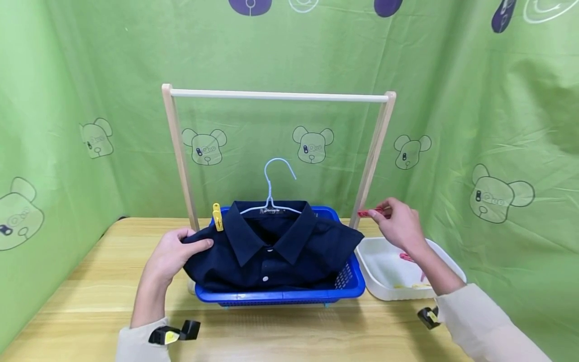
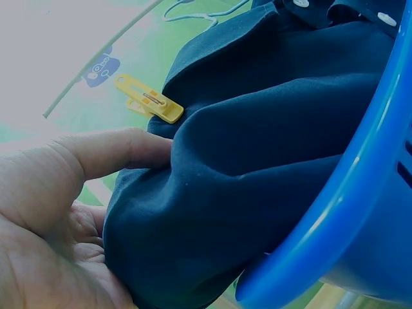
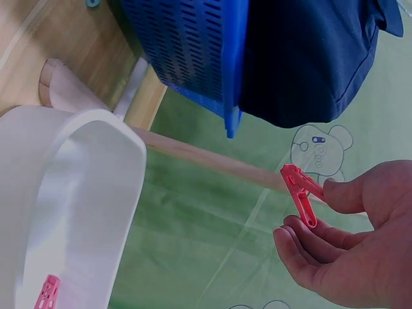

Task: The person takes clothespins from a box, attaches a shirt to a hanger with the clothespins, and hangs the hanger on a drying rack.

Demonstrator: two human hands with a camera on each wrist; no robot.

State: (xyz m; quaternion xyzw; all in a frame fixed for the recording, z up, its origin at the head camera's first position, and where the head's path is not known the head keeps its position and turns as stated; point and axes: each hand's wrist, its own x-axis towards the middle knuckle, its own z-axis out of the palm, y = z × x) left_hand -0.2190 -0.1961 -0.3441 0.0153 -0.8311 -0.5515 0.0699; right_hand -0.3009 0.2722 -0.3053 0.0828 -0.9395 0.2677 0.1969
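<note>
A dark navy collared shirt lies over a blue plastic basket, with a light-blue wire hanger inside its neck. At the shirt's left shoulder a yellow clothespin is clipped on. My left hand grips the left sleeve, thumb on top of the cloth, as the left wrist view also shows. To the right of the basket, my right hand pinches a red clothespin between thumb and fingers. That clothespin is apart from the shirt.
A wooden rack with a white top bar stands around the basket. At the right, a white tray holds several red and yellow clothespins. Green curtains with bear prints surround the wooden table.
</note>
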